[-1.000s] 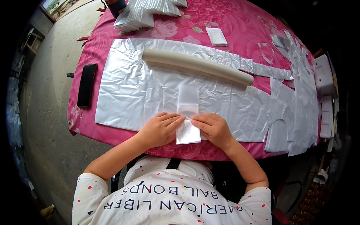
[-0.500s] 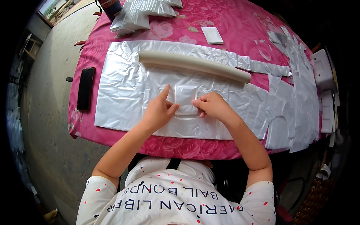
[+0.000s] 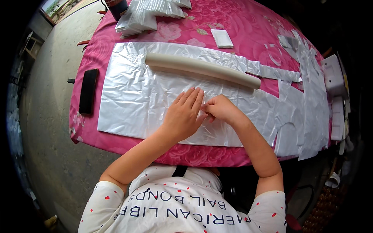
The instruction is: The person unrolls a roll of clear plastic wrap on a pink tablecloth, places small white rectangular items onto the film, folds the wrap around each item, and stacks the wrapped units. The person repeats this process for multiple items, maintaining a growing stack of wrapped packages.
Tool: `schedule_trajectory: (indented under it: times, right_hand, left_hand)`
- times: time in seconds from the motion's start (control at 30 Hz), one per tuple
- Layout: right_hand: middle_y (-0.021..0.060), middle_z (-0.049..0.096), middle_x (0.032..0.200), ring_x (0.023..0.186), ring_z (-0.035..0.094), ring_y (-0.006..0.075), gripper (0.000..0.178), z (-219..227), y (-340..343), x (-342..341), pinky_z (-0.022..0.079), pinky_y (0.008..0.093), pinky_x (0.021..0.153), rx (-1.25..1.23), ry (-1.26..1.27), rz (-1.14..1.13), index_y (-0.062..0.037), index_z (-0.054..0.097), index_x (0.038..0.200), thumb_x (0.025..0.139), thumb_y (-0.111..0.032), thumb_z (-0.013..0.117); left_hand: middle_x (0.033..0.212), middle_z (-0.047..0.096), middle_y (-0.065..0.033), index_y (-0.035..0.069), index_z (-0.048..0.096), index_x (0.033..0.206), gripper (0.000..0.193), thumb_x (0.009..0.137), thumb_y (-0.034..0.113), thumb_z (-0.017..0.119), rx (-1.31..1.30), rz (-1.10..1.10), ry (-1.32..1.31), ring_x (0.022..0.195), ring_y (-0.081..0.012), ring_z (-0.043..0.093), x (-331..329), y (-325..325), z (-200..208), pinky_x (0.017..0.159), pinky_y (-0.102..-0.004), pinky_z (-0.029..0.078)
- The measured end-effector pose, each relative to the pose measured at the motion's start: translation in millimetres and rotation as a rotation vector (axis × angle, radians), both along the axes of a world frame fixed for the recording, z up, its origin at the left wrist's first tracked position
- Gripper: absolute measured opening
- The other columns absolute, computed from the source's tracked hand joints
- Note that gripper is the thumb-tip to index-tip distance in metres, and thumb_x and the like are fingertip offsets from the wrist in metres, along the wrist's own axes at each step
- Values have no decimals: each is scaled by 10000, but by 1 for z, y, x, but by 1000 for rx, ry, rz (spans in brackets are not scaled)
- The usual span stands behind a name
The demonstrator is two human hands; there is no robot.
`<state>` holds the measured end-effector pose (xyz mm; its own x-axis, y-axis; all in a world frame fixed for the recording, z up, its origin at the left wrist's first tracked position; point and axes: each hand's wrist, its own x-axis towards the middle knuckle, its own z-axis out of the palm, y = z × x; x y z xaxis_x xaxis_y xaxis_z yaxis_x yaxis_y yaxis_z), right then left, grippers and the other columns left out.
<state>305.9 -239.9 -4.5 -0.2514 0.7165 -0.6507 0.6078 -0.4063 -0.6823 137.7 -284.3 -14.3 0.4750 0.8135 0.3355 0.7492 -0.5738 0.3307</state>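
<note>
My left hand [image 3: 185, 111] lies flat, fingers stretched out, over a small folded square of clear plastic film [image 3: 204, 96], hiding most of it. At the square's right edge my right hand [image 3: 220, 108] is closed in a pinch on the film. Beneath both hands spreads a large silvery-white plastic sheet [image 3: 124, 93], wrinkled and shiny. A long beige tube [image 3: 202, 70] rests across it, just beyond my fingertips.
A pink floral cloth [image 3: 202, 155] covers the table. A black phone [image 3: 88, 91] lies at the left, stacked folded film packets [image 3: 138, 19] and a dark cup [image 3: 116, 8] at the far left. One white packet [image 3: 222, 39] lies beyond the tube; cut film pieces [image 3: 314, 101] cover the right side.
My left hand has moved right and flattened over the folded film square, which showed between my hands before. My right hand keeps its pinch at the edge.
</note>
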Motion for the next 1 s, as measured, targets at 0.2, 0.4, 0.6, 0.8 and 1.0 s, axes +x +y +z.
schedule_trajectory:
  times: [0.2,0.4,0.6,0.8,1.0]
  right_hand:
    - [81,601,560,515,601,142,281,1,-3,-2,462,268,524,63,-21,8,26,624,617,783,-199,595]
    - [124,622,602,551,621,207,207,10,-14,-9,487,300,564,154,-106,-38,11,638,674,716,-187,593]
    - [131,619,665,643,614,283,186,19,-42,-9,481,358,586,512,-300,65,-28,603,733,663,-182,679]
    - [127,623,800,762,607,278,224,28,-43,-4,465,382,662,799,-568,280,-28,581,798,696,-192,695]
    - [192,499,1218,1180,437,320,504,-7,-20,-35,321,430,999,1284,-248,459,-8,512,1181,791,-307,625]
  left_hand:
    - [1400,265,-269,-110,173,1361,948,776,530,557,-78,29,1,1342,-376,206,9,-2,-26,1096,-465,134]
    - [1426,202,-277,-130,170,1353,1026,734,602,533,-95,9,-13,1360,-376,152,10,-4,-33,1106,-468,82]
    - [1439,158,-281,-131,121,1362,1055,736,622,511,-107,53,74,1368,-380,110,10,-3,-30,1102,-489,44]
    - [1457,91,-265,-69,113,1394,963,779,533,546,-59,48,-256,1365,-378,93,-12,-18,-26,1096,-490,48]
    - [1170,556,-161,-31,464,1234,375,885,94,517,-1042,-21,-1073,1068,-226,551,-83,-103,-8,916,-329,432]
